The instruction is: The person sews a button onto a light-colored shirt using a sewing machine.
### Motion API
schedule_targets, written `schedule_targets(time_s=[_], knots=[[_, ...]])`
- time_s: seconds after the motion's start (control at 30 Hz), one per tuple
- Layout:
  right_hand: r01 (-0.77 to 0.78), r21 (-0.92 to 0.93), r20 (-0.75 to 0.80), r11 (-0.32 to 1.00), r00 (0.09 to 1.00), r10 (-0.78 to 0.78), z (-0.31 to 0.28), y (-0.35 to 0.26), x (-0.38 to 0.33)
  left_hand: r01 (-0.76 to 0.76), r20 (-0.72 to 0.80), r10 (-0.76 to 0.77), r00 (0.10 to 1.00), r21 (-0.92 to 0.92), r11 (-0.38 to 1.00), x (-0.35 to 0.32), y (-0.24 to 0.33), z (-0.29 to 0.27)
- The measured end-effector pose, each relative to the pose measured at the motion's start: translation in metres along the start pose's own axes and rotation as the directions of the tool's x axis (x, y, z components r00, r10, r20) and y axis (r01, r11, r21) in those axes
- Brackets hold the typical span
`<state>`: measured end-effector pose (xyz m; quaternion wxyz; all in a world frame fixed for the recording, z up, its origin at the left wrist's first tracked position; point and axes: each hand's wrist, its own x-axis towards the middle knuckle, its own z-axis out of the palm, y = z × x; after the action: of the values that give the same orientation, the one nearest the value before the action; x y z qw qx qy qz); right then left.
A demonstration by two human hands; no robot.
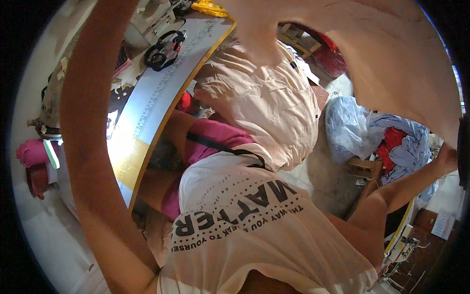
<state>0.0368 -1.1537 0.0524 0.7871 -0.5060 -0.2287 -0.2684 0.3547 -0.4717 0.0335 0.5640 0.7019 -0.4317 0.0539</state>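
My left arm (81, 147) rises from the lower left and arcs over the top of the view. My left hand (372, 59) hangs very close to the lens, large and blurred, its thumb spread from the palm with nothing in it. My right arm stretches out to the right. My right hand (446, 158) sits at the picture's rim beside a dark edge, its fingers hidden. Below me are my white printed T-shirt (245, 220), a peach fabric (269, 103) draped over my lap, and a pink cloth (215, 137) crossed by a black strap.
A long white table with a yellow edge (156, 93) runs on my left, with black scissors (164, 49) and a sewing machine (152, 17) on it. A pile of blue, white and red cloth (387, 142) lies at the right. Another sewing machine (401, 245) stands at the lower right.
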Motion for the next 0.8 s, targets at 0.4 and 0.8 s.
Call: schedule_targets(time_s=[0.4,0.8], knots=[[-0.536,-0.212,-0.345,0.817,0.823,0.45,0.08,0.164,-0.105,0.799,0.101,-0.818,0.566,-0.312,0.514,-0.155,-0.144,0.069],[-0.495,-0.252,-0.483,0.832,0.809,0.335,0.046,0.206,-0.071,0.389,-0.205,-0.633,0.746,-0.637,0.665,-0.062,-0.224,0.001]])
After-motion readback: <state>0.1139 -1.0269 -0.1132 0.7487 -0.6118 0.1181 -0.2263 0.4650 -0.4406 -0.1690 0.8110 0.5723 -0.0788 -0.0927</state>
